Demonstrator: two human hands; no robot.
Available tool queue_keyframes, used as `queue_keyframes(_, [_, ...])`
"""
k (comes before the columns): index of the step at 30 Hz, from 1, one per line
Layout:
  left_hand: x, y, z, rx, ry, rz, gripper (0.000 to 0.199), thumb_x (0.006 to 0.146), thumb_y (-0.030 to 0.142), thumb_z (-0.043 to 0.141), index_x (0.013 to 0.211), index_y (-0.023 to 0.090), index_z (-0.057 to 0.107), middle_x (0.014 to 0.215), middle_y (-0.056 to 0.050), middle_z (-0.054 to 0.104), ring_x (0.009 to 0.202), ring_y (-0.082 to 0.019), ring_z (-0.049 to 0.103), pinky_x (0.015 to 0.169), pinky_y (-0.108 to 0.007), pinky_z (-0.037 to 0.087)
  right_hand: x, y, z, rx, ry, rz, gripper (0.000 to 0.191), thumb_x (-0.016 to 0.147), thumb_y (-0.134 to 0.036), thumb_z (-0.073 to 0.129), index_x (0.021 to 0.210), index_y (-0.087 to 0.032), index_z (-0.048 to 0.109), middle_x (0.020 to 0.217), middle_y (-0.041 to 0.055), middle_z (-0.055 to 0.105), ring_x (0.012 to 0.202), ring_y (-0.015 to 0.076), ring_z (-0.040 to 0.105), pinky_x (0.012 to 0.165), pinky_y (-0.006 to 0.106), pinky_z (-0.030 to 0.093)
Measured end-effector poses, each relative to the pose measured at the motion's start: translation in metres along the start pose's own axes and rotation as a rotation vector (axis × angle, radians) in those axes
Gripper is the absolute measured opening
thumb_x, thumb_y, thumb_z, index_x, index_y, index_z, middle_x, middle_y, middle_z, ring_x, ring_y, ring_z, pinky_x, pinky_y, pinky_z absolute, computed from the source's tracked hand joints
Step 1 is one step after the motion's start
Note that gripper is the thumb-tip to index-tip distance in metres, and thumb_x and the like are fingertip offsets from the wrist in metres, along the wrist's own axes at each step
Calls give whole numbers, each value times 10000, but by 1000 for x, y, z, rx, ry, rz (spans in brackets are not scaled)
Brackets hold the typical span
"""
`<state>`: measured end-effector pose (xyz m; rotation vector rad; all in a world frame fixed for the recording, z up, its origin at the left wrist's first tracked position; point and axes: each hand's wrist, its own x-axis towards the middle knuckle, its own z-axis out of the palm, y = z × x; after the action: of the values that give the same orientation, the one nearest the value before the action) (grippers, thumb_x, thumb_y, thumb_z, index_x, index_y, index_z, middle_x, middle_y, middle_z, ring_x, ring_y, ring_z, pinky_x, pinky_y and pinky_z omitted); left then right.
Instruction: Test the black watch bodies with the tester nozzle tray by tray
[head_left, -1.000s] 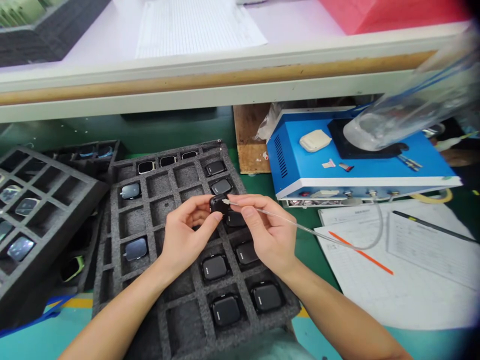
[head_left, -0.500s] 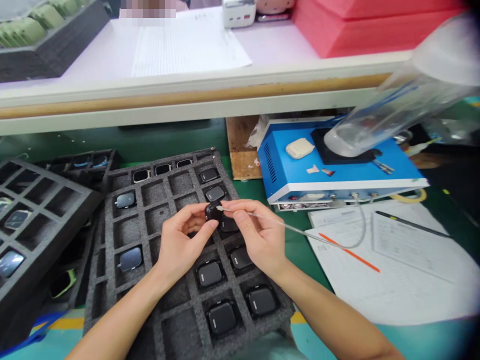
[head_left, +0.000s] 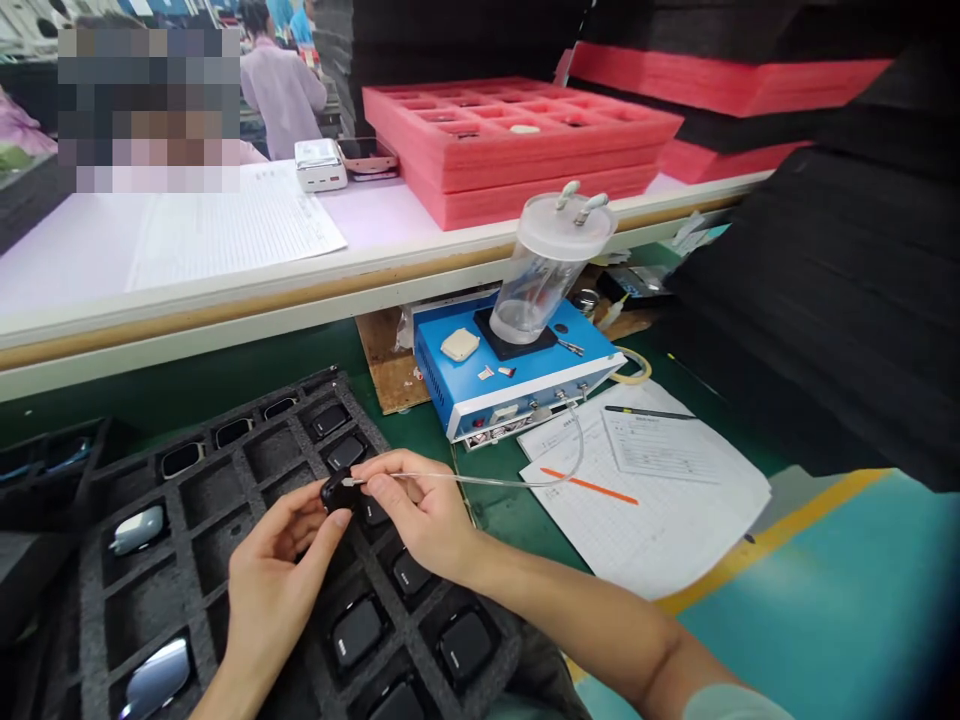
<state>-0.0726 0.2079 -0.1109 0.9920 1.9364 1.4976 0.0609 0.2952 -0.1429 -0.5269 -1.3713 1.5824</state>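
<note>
My left hand (head_left: 274,570) pinches a small black smartwatch body (head_left: 339,493) between thumb and fingers, above a grey foam tray (head_left: 225,500). My right hand (head_left: 412,510) holds a thin transparent tube (head_left: 480,481) with a slim metal tip, and that tip touches the side of the watch body. The tube runs right towards a blue bench unit (head_left: 517,385). Several more watch bodies sit in the tray's square cells, such as a dark one (head_left: 357,632) below my hands and a silvery one (head_left: 137,530) to the left. My fingers hide the cells directly beneath them.
A transparent lidded canister (head_left: 541,270) stands on the blue unit. Printed sheets (head_left: 645,500) with an orange pen (head_left: 589,486) lie to the right. Pink foam trays (head_left: 517,130) sit on a raised shelf, black foam stacks (head_left: 810,300) rise at right, and a person (head_left: 281,90) stands far off.
The view has swung up and back, showing more of the shelf and room. Both hands have shifted left in the picture, still holding the watch body and tube together.
</note>
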Motion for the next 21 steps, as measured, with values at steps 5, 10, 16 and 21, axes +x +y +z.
queue_keyframes(5, [1,1,-1,20,7,-8,410,620,381,879,961,189,758,826,-30,778,738,-154,749,752,-202,618,2,-2,0,-8,-3,20,188,947,-327,622,1004,-187,735,997,70,764,878,181,736,792,301,607])
queue_keyframes(10, [2,1,-2,27,18,-32,432,612,390,879,973,186,759,852,-37,783,759,-158,752,770,-205,617,3,-4,-1,-19,-5,23,188,951,-327,616,998,-188,733,994,69,766,889,183,736,776,288,601])
queue_keyframes(16, [1,2,-1,33,11,-35,448,617,409,873,979,174,755,864,-51,783,770,-182,758,786,-251,631,3,-3,0,-18,-9,28,191,951,-332,615,999,-187,731,989,66,764,882,176,734,776,285,601])
queue_keyframes(21, [2,1,-2,39,-1,-19,436,637,411,869,983,174,750,864,-54,783,772,-191,758,792,-278,638,2,-4,-1,-29,-5,30,211,950,-358,612,1004,-189,727,993,65,766,891,178,736,777,288,608])
